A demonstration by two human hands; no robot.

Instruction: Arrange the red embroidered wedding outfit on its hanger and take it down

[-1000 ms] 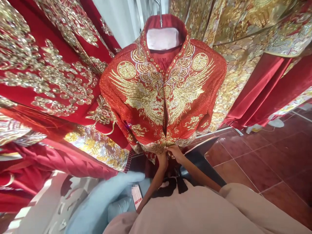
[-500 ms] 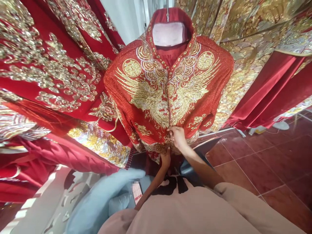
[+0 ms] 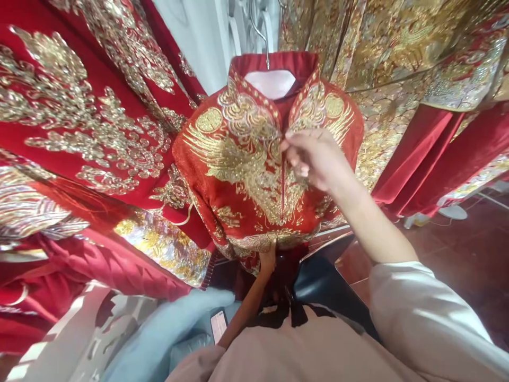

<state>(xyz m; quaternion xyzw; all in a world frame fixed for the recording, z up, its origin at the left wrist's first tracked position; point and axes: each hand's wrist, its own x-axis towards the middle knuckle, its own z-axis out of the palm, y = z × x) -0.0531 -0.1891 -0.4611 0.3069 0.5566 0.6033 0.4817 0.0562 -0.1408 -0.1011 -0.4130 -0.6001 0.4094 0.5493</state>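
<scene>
- Red jacket (image 3: 238, 175): embroidered in gold, hung on a hanger (image 3: 260, 32) in the middle of the room, collar open over a pale lining, front seam running down the centre.
- Right hand (image 3: 314, 159): raised to the upper chest of the jacket, fingers curled and pinched at the front opening just below the collar; grip closed on the fabric edge or a small fastening there, which one I cannot tell.
- Left hand (image 3: 268, 260): low at the hem, fingers closed on the bottom edge, holding it taut from beneath.
- Surroundings: more red and gold garments (image 3: 79, 122) hang to the left and behind; red tiled floor (image 3: 477, 249) to the right; a phone (image 3: 218, 324) lies on pale blue cloth near the person's lap.
- Risk, as I judge it: the raised beadwork could snag or shed under a pinching pull; tension between the hem hold and the chest hold could strain the closure or tip the jacket off its hanger.
</scene>
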